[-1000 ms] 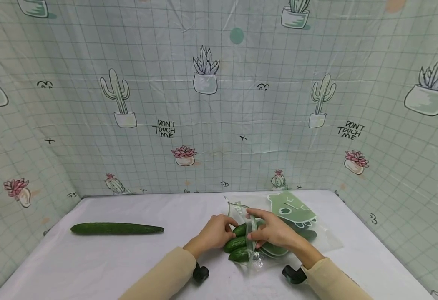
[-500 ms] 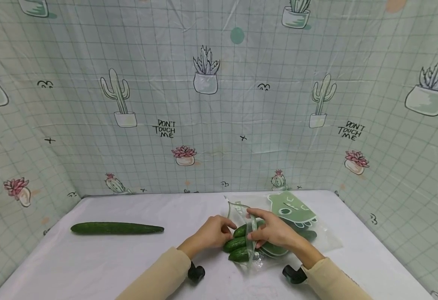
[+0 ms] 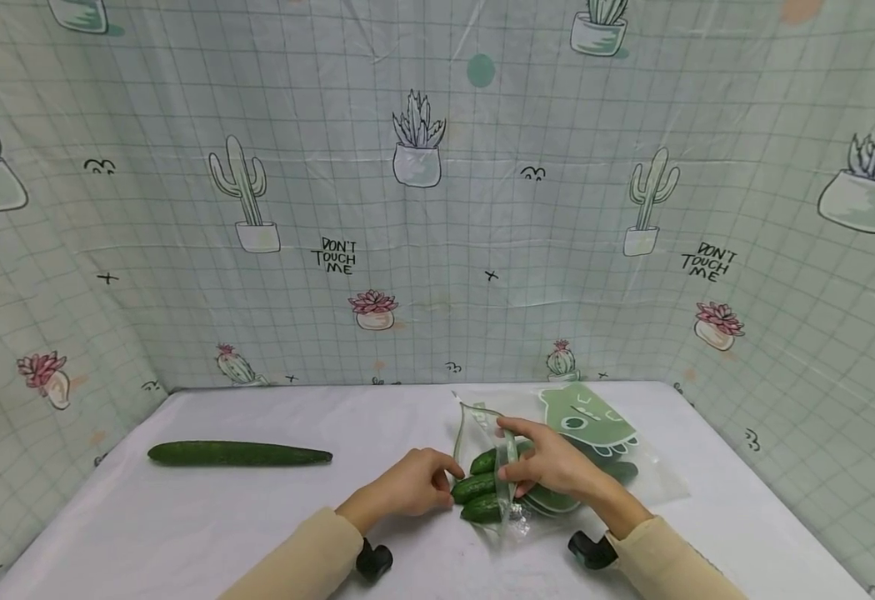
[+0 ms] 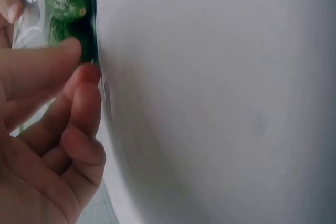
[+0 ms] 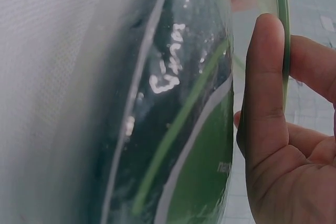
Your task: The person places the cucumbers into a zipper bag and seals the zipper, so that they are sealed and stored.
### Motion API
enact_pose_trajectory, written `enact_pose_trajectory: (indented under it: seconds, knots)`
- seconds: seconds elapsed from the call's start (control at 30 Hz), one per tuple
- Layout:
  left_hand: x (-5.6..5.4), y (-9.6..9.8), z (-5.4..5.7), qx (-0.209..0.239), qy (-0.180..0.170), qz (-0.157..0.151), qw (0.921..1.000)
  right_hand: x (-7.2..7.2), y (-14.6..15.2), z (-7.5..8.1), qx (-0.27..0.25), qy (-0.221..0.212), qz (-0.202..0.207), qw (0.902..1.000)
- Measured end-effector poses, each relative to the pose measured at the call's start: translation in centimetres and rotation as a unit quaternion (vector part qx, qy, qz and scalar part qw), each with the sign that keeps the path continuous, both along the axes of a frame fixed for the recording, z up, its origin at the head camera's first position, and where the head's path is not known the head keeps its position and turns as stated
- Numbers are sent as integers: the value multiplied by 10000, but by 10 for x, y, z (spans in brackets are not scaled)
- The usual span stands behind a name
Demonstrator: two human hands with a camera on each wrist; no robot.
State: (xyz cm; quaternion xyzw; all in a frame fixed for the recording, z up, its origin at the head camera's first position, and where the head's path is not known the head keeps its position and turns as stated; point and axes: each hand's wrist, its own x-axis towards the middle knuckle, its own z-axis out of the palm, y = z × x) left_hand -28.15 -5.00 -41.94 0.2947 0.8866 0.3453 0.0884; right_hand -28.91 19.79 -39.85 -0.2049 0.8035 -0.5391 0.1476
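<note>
Pinching the clear bag (image 3: 593, 423) by its rim: right hand (image 3: 553, 462). Left hand (image 3: 406, 483) loosely curled, grasping nothing, just beside small cucumbers (image 3: 475, 488) lying in the bag's mouth on the bench (image 3: 205, 521).

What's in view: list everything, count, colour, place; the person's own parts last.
Table: one, white, lower head view
Bag: one, clear with green print, table's right half
Small cucumbers: three visible, green, at bag's mouth
Long cucumber: one, dark green, table's left half
Patterned sheet: one, pale green, behind table
Wrist gadgets: two, black, bottom of head view
Sleeves: two, beige, same area
Left hand: one, bare, beside small cucumbers
Right hand: one, bare, gripping bag's edge
</note>
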Motion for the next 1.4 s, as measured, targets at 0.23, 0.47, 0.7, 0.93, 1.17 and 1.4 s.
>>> enact_pose_trajectory:
  seconds: [0.23, 0.47, 0.7, 0.93, 1.17, 1.4]
  knots:
    - [1, 7, 4, 160, 126, 196, 9996, 0, 0, 4, 46, -2, 22, 10000]
    - [-3, 17, 7, 324, 394, 305, 9982, 0, 1, 6, 19, 11, 8, 10000]
    - [-5, 32, 7, 313, 302, 301, 9986, -1, 3, 3, -21, 55, 10, 10000]
    - [-7, 41, 7, 351, 106, 345, 9987, -2, 5, 4, -10, 104, 15, 9999]
    - [-9, 49, 5, 233, 135, 362, 9990, -2, 6, 4, -44, 103, 8, 9999]
    - [-10, 51, 1, 250, 226, 453, 9984, -2, 4, 4, -140, 54, 10, 9999]
